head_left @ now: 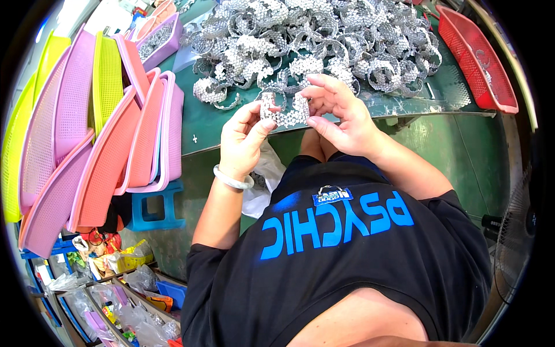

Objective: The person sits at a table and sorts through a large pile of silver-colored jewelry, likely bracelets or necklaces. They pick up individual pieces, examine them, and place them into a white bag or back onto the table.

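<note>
Between my two hands, at the near edge of the table, I hold a small silver openwork band (pixel 291 119) bent into an open C shape. My left hand (pixel 244 136) pinches one end of it with thumb and fingers. At the other end, the thumb and bent fingers of my right hand (pixel 342 115) grip it, the upper fingers partly raised. Just beyond my hands lies a large heap of similar curved silver lattice bands (pixel 324 40), some touching the space behind my fingertips.
The green table (pixel 199 136) carries the heap. A red basket (pixel 477 63) stands at its far right. Stacked purple, orange and yellow-green baskets (pixel 107 121) lean at the left, above a blue stool (pixel 155 208). A white plastic bag (pixel 263 179) hangs below the table edge. A fan (pixel 514 231) is at right.
</note>
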The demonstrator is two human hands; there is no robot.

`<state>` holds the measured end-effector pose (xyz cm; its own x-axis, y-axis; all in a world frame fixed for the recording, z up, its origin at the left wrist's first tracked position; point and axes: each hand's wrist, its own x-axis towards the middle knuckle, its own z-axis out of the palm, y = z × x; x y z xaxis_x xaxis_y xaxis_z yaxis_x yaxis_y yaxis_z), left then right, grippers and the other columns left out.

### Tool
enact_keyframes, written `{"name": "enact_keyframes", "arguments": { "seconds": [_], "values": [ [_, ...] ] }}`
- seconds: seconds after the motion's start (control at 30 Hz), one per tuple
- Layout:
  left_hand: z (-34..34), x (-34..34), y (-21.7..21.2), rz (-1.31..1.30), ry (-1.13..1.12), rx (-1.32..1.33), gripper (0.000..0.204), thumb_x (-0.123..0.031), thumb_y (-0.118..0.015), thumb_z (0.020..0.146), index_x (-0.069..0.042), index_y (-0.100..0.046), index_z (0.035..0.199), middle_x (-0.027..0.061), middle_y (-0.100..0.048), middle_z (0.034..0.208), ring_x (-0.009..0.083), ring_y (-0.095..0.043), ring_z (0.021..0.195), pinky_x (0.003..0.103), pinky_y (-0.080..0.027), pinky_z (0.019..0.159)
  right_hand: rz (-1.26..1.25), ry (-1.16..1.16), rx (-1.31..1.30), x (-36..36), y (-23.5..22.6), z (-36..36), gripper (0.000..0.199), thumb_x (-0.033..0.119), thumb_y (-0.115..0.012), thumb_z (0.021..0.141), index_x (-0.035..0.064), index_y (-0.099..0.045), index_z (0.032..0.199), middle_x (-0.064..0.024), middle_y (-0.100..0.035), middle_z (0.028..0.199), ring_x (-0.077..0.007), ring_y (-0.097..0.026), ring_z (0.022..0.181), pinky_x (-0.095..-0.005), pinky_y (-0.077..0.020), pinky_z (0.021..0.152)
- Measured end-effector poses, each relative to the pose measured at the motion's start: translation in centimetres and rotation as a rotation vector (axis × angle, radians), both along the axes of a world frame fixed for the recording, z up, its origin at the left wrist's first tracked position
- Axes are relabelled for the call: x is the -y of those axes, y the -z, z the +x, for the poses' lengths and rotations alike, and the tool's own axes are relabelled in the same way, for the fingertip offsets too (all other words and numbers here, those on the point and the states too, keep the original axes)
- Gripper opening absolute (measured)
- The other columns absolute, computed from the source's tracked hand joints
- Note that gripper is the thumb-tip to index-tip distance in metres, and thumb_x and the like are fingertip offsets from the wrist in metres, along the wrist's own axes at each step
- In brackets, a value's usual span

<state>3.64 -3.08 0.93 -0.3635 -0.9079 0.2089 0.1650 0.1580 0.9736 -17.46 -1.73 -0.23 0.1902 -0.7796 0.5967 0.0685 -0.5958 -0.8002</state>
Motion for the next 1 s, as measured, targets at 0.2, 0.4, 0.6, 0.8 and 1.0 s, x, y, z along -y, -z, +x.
{"name": "enact_keyframes", "arguments": {
  "seconds": [0.2,0.4,0.6,0.8,1.0],
  "values": [
    [0.2,0.2,1.1,0.080,0.073,-0.172,0.034,-0.008,-0.057,0.087,0.001,-0.051,0.119,0.0124,-0.059,0.111,0.0172,-0.058,0.097,0.030,-0.049,0.082,-0.063,-0.006,-0.062,0.0,-0.5,0.2,0.062,-0.006,-0.063,0.074,0.0053,-0.039,0.130,-0.0118,-0.058,0.104,-0.0132,-0.059,0.077,-0.0246,-0.0492,0.066],
    [0.3,0.1,1.3,0.164,0.115,-0.278,0.034,-0.009,-0.056,0.088,0.002,-0.049,0.120,0.0145,-0.059,0.109,0.0198,-0.059,0.098,0.031,-0.051,0.082,-0.052,-0.020,-0.041,-0.1,-0.9,0.4,0.061,-0.006,-0.063,0.074,0.0040,-0.039,0.130,-0.0117,-0.058,0.103,-0.0122,-0.058,0.074,-0.0242,-0.0485,0.063],
    [0.1,-0.1,1.1,0.304,0.129,-0.318,0.029,-0.014,-0.054,0.090,0.002,-0.051,0.114,0.0157,-0.060,0.104,0.0202,-0.061,0.091,0.031,-0.053,0.076,0.094,-0.079,-0.025,-0.2,-1.4,0.1,0.059,-0.006,-0.058,0.080,0.0035,-0.033,0.132,-0.0101,-0.054,0.110,-0.0105,-0.054,0.078,-0.0235,-0.0448,0.071],
    [0.3,-0.1,0.8,0.430,0.131,-0.244,0.039,-0.030,-0.043,0.095,0.004,-0.051,0.112,0.0177,-0.062,0.098,0.0225,-0.063,0.083,0.031,-0.052,0.074,0.463,-0.155,0.187,0.5,-2.2,-0.3,0.046,0.005,-0.058,0.085,0.0030,-0.039,0.127,-0.0082,-0.058,0.102,-0.0089,-0.055,0.075,-0.0214,-0.0455,0.064],
    [0.3,-0.2,0.0,0.518,0.132,-0.247,0.045,-0.032,-0.037,0.097,0.008,-0.051,0.110,0.0192,-0.062,0.096,0.0241,-0.064,0.082,0.032,-0.053,0.074,0.606,-0.182,0.244,1.0,-2.1,-0.7,0.040,0.009,-0.058,0.086,0.0024,-0.044,0.123,-0.0091,-0.060,0.099,-0.0101,-0.056,0.071,-0.0218,-0.0455,0.059]
  ]
}}
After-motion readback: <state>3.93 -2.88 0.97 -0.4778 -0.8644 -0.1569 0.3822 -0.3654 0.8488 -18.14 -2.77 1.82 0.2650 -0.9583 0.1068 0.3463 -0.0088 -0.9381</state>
